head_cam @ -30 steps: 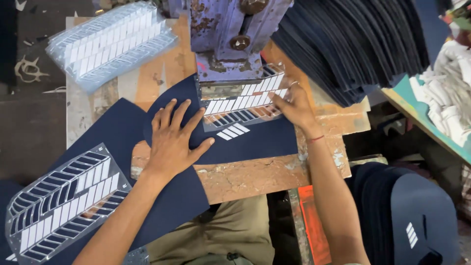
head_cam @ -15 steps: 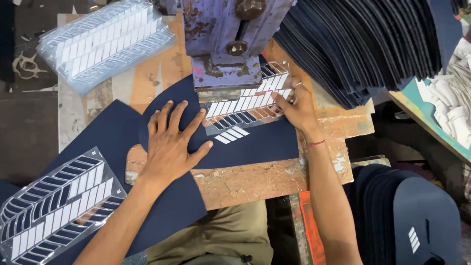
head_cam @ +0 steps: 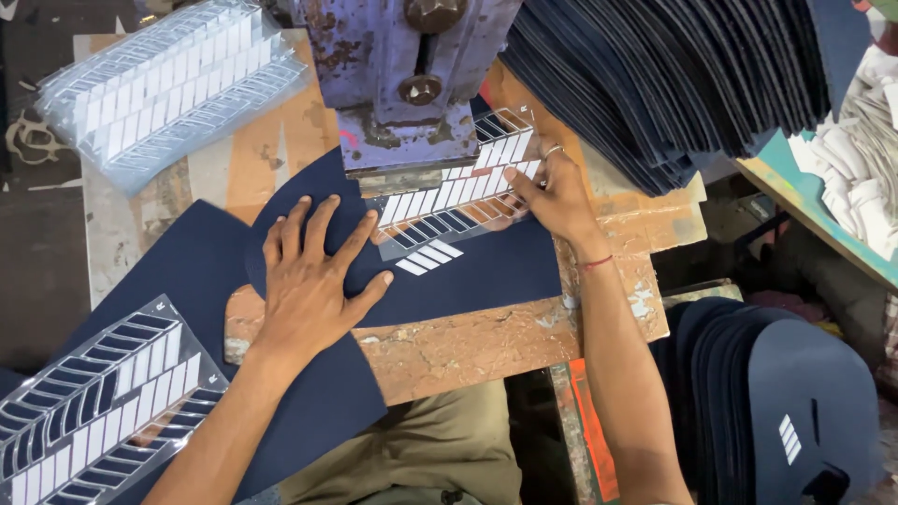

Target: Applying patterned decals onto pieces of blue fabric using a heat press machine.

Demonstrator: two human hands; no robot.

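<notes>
The left hand (head_cam: 309,281) lies flat, fingers spread wide, on the dark navy curved fabric panel (head_cam: 486,271), which rests on the worn wooden tabletop (head_cam: 468,346) just below the rusty purple metal press (head_cam: 412,75). The right hand (head_cam: 557,192) pinches the clear plastic sheet of white stripe transfers (head_cam: 449,201) with narrow fingers, directly under the press. Three white stripes (head_cam: 428,257) sit on the panel, just below the press.

We see clear sheets of white stripe labels: a stack (head_cam: 168,79) top left, one sheet (head_cam: 94,402) bottom left, another (head_cam: 458,192) under the press.
</notes>
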